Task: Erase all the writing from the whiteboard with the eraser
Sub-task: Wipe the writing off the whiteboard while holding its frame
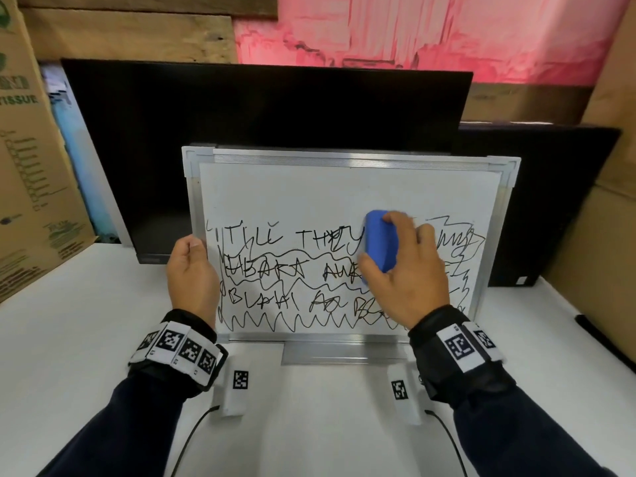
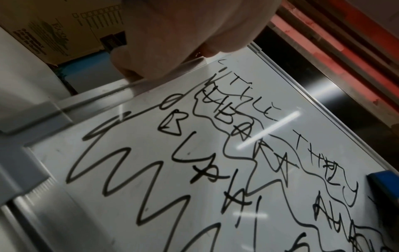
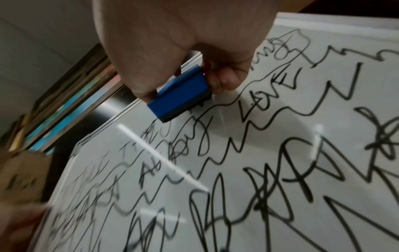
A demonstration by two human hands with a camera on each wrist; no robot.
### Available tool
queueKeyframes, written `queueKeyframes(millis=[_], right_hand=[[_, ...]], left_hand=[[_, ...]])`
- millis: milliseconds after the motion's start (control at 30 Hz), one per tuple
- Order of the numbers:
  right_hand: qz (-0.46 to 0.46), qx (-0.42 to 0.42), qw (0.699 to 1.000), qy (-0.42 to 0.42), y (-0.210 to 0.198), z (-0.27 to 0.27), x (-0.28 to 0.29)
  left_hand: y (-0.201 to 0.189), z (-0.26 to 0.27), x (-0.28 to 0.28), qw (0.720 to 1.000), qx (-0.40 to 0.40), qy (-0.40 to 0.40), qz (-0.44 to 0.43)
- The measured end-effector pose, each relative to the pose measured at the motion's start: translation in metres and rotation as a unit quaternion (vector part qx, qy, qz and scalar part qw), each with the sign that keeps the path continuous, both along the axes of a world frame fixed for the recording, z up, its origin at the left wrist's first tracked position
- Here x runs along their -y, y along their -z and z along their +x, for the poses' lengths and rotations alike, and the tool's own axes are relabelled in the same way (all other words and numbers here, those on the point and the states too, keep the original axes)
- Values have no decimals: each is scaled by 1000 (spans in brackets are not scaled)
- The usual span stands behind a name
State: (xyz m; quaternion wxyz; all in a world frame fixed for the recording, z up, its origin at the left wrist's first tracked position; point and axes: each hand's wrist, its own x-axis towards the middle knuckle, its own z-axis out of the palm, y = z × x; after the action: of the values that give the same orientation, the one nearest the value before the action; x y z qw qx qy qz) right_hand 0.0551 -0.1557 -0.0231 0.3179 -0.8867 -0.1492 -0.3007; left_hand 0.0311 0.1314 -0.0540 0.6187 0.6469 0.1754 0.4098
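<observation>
- Blue eraser point(image 1: 381, 241) is seen pressed flat against the whiteboard point(image 1: 344, 187), right of centre, over the end of the top written line.
- Eraser is gripped by the right hand point(image 1: 407, 273): thumb along its left edge, fingers curled over the top and right side.
- Black writing point(image 1: 275, 266) is noted across the lower two-thirds of the board: rows of capital letters overlaid with wavy scribbles and a zigzag along the bottom. The upper band of the board is seen bare.
- Whiteboard is stood nearly upright on a white table point(image 1: 86, 321), its aluminium frame leaned against a dark monitor point(image 1: 241, 108) behind.
- Left edge of the frame is clasped by the left hand point(image 1: 192, 273), thumb on the front face, fingers wrapped behind.
- Marker-tagged wristbands point(image 1: 179, 349) are worn on both wrists over dark sleeves.
- Cardboard boxes point(image 1: 24, 166) are noted at the left, a pink wall panel point(image 1: 430, 29) at the rear.
</observation>
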Motion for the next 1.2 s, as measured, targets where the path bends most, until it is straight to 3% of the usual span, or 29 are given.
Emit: queueKeyframes(millis=[67,233,333,400,500,633,733,800,900,1033,1167,1200], right_hand=[[56,-2,998,26,-5,4,7],[-35,-5,999,-19,3,-3,9],[49,0,999,20,0,4,18],[34,3,999,17,-1,4,20],[-29,0,1000,-6,3,1,23],[55,0,998,35,-2,8,37],[-44,-4,999,-11,4,3,38],[-39,-2,999,-3,6,5,44],[52,-7,998,29,3,11,54],[-46,-6,999,-11,7,7,59],[52,1,998,40,3,15,73],[40,3,999,33,3,15,73]], left_hand=[[0,1,3,1000,-6,-18,7],[2,-1,12,997,-33,-46,54],[-2,-5,23,984,-66,-100,130],[-9,-10,33,972,-42,-109,205],[-19,-17,52,953,-17,-58,296],[-23,-22,75,927,20,21,375],[-20,-21,86,911,40,82,401],[-17,-22,95,896,36,110,429],[-17,-25,106,864,17,123,489],[-31,-23,118,840,5,112,531],[-69,-11,133,805,-1,84,588],[-81,-6,136,795,-3,73,602]])
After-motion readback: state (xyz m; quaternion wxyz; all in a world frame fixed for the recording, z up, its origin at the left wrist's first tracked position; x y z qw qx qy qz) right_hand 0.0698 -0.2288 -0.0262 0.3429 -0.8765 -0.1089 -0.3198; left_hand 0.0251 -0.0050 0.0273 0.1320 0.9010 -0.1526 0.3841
